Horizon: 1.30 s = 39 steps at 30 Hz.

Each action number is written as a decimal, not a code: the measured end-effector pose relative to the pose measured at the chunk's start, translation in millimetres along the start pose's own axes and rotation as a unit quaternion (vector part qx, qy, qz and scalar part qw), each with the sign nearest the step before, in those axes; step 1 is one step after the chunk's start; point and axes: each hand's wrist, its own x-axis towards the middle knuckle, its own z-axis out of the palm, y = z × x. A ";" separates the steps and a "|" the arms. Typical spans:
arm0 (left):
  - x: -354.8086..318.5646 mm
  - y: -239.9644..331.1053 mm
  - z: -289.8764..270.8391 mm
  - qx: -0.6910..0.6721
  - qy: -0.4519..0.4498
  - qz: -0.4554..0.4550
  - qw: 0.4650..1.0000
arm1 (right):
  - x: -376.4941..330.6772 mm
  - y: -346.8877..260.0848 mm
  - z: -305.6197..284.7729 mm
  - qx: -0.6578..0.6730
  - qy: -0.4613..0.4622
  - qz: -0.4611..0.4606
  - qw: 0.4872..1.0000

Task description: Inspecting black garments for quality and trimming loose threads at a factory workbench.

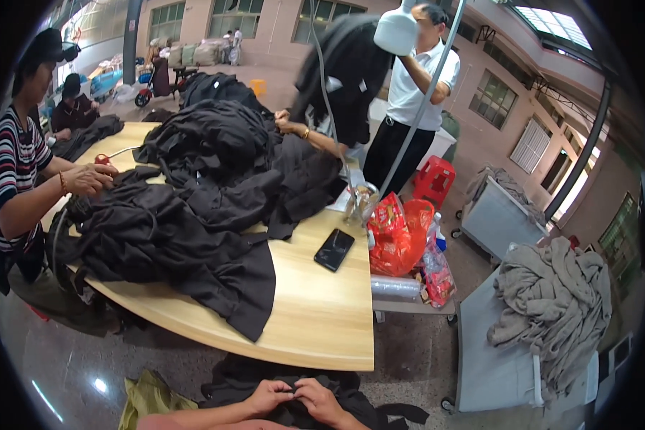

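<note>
A black garment (236,380) lies bunched just beyond the near edge of the table, low in the view. Over it my left hand (269,396) is closed, its fingertips pinching a bit of the dark cloth. My right hand (318,401) meets it from the right, closed in a pinch on the same garment. The fingertips of both hands almost touch, and the exact part between them is too small to make out. A dark strip of the cloth (405,413) trails off to the right.
A wooden table (322,315) bears a heap of black garments (208,143) and a phone (335,249). Co-workers handle garments at the left and far side. Red bags (401,233) lie on a low shelf. At right stands a cart (480,351) of grey cloth (552,301).
</note>
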 end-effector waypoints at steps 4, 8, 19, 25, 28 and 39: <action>-7.1 0.2 5.0 -0.007 -0.002 -0.003 1.000 | -2.9 0.3 -3.9 0.042 -0.050 0.031 0.997; -9.2 -1.9 7.0 0.042 0.011 0.022 0.999 | -7.2 -3.8 -3.8 0.030 -0.059 0.078 0.995; -6.3 -5.0 15.0 0.053 0.049 0.013 0.997 | -12.3 8.0 -1.5 0.014 -0.060 0.124 0.990; -3.9 0.2 15.7 0.170 0.055 0.076 0.981 | -12.2 13.6 -4.6 0.001 -0.081 0.115 0.990; -2.4 0.5 16.8 0.224 0.087 0.089 0.967 | -14.8 7.1 3.8 -0.026 -0.032 0.123 0.992; 5.8 -14.8 24.5 0.366 0.187 0.171 0.895 | -14.7 19.4 32.7 -0.125 0.072 0.171 0.975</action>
